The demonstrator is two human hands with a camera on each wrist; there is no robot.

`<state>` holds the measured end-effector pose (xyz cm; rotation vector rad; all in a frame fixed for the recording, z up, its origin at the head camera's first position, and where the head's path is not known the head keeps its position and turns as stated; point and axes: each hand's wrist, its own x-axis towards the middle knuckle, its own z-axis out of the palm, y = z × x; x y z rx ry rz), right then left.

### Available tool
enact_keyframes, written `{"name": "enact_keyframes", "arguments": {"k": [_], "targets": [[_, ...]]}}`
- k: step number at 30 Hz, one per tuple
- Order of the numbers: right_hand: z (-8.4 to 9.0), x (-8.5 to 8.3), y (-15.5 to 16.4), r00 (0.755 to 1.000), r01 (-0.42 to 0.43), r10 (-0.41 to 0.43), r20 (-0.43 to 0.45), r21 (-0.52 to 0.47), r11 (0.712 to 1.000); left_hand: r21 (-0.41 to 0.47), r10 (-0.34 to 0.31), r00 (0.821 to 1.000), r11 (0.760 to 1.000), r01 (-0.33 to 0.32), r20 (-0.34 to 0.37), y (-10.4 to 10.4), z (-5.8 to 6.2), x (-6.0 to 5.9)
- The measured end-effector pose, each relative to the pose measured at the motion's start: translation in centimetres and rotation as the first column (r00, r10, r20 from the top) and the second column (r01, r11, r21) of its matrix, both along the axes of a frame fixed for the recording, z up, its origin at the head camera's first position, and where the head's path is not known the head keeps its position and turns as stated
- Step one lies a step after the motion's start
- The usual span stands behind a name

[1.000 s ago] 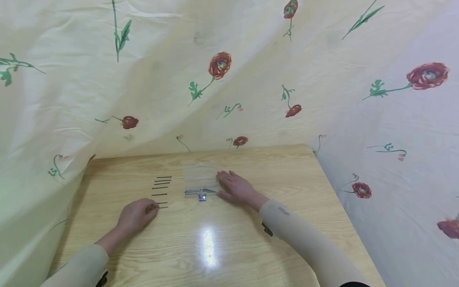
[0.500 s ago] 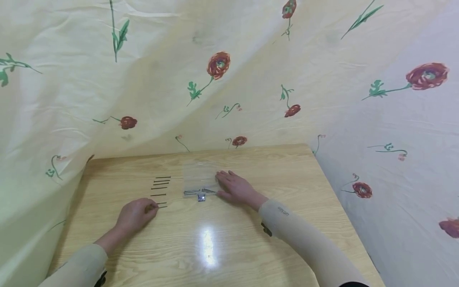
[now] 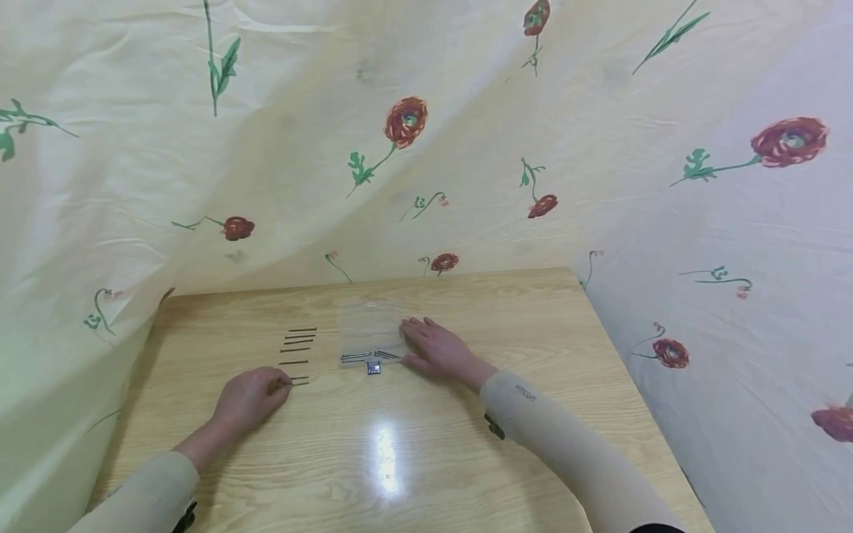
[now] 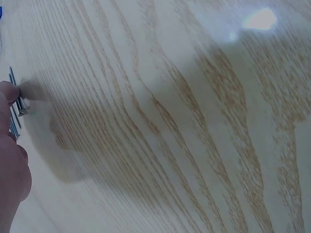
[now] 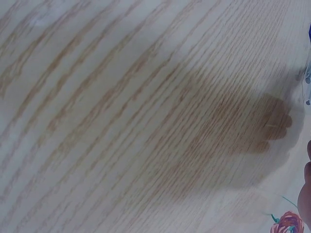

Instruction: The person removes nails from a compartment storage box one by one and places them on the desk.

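My left hand (image 3: 252,400) rests on the wooden table (image 3: 426,459) and pinches the ends of two thin dark nails (image 3: 298,380); in the left wrist view its fingertip (image 4: 8,92) presses the nails (image 4: 16,101). Several more nails (image 3: 298,342) lie in a row just beyond it. My right hand (image 3: 436,348) lies flat, fingers straight, on the right edge of a clear plastic bag (image 3: 369,326). Several nails (image 3: 368,357) sit along the bag's near edge, next to a small dark metal piece (image 3: 374,367). Only the edge of the right hand (image 5: 306,189) shows in the right wrist view.
A cream flowered cloth (image 3: 413,148) hangs behind the table and down its left and right sides. The table's right edge (image 3: 626,355) drops off to the cloth. A bright light reflection (image 3: 386,455) lies on the near middle of the table.
My left hand and the nails at its fingertips have shifted very slightly to the left. The right hand and the bag have not moved.
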<state>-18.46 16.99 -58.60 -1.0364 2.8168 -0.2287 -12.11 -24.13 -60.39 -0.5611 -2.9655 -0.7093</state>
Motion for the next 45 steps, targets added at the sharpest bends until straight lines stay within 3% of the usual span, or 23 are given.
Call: {"name": "enact_keyframes", "arguments": {"k": [8, 13, 19, 28, 33, 45], "targets": [[0.2, 0.0, 0.2, 1.0, 0.013, -0.013, 0.002, 0.012, 1.0, -0.008, -0.021, 1.0, 1.0, 0.021, 0.0, 0.1, 0.2, -0.5], [0.4, -0.1, 0.3, 1.0, 0.01, -0.01, 0.0, -0.004, 1.0, 0.014, -0.053, 0.998, 0.998, 0.053, -0.028, 0.4, 1.3, -1.3], [0.6, -0.1, 0.5, 1.0, 0.009, -0.009, 0.004, -0.01, 1.0, 0.037, -0.092, 0.995, 0.995, 0.093, -0.05, 1.1, 3.4, -3.5], [1.1, 0.2, 0.6, 1.0, 0.015, -0.015, 0.002, -0.027, 1.0, 0.014, -0.211, 0.977, 0.977, 0.211, -0.02, 4.3, 5.0, -7.6], [1.0, 0.3, 0.3, 0.999, 0.018, -0.016, 0.028, -0.041, 0.999, 0.003, -0.294, 0.956, 0.956, 0.294, 0.009, 6.5, 4.5, -8.5], [0.4, 0.4, 0.0, 0.999, 0.019, -0.018, 0.035, -0.01, 1.0, 0.003, -0.392, 0.916, 0.919, 0.393, 0.087, 9.1, 3.1, -8.3]]}}
